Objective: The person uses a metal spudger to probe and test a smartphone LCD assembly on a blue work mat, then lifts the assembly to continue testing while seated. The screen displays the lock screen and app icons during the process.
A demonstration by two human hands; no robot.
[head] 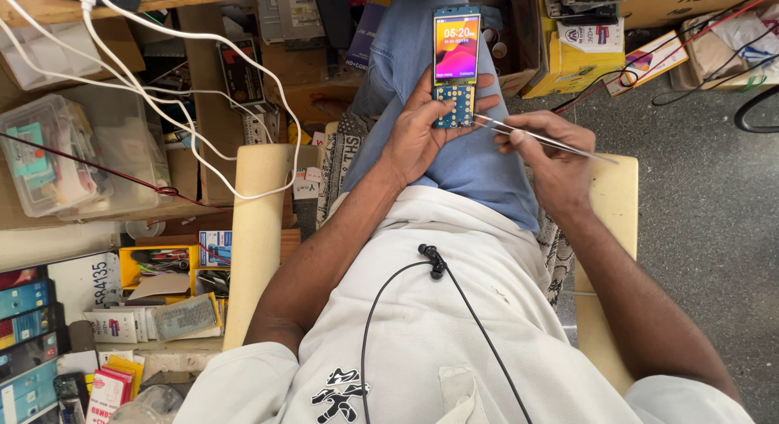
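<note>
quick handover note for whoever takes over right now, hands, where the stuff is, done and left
Left hand: grips the small phone over the knee, screen lit, keypad cover off so the contact board shows.
Right hand: pinches metal tweezers, tips at the keypad's right edge.
Done: phone powered on, keypad exposed.
Left: keypad still uncovered; I can't tell what the tweezer tips are touching.

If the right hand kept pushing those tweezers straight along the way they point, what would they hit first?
Probably the phone's bare keypad board, held in the left hand. The right hand aims the tweezers at its lower edge; depth is unclear.
</note>
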